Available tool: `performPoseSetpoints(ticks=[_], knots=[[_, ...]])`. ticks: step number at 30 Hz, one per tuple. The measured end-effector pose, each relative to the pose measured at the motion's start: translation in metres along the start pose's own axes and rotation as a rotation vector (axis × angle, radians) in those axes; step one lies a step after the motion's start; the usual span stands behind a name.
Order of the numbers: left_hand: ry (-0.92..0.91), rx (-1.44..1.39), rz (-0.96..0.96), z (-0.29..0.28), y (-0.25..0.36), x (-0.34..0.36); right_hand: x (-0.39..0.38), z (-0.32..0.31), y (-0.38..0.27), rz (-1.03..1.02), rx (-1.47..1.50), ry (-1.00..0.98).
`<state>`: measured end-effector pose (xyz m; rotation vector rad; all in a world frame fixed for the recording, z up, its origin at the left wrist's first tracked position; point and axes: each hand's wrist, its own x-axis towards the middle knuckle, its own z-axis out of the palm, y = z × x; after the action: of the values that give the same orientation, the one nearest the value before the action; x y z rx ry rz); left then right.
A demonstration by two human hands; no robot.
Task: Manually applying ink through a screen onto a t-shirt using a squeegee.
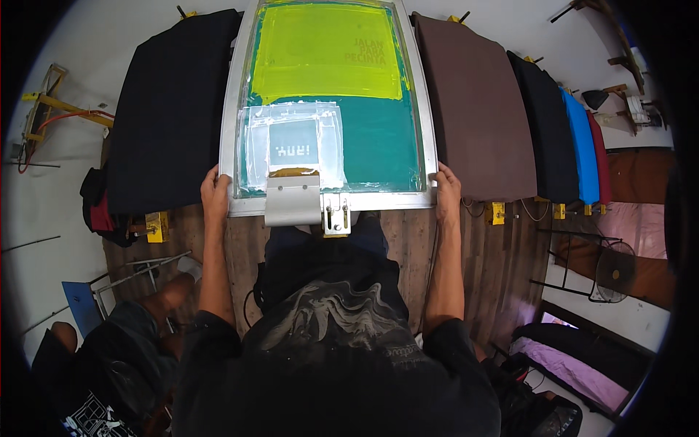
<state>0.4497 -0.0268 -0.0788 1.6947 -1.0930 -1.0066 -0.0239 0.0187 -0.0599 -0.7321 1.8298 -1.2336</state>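
A screen printing frame [328,202] with a silver metal rim lies in front of me. Its green mesh carries a bright yellow area [320,54] at the far end and a whitish patch [331,149] with lettering at the near left. My left hand [214,192] is closed on the frame's left rim close to the near corner. At the opposite corner, my right hand [448,191] grips the right rim. Between the hands, a grey metal squeegee [293,200] with a brown edge rests over the near rim. Beside it is a metal bracket [336,217].
Left of the frame stands a board with black fabric [171,109]; to the right are boards with brown fabric [477,109], black, blue [579,146] and red fabric. Yellow brackets [496,213] jut below them. A person [116,349] sits at lower left. A fan [615,271] stands far right.
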Motion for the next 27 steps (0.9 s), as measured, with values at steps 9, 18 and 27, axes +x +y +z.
performPoseSetpoints(ticks=[9,18,27], knots=[[0.018,0.042,0.013,0.002,-0.009,0.004,0.005,0.003,-0.004,0.137,0.321,-0.047],[0.008,-0.113,-0.12,0.002,-0.004,0.001,0.014,-0.006,0.003,0.16,0.164,-0.146],[0.043,-0.353,-0.086,-0.008,-0.034,0.01,0.008,0.001,0.003,-0.03,-0.302,0.014]])
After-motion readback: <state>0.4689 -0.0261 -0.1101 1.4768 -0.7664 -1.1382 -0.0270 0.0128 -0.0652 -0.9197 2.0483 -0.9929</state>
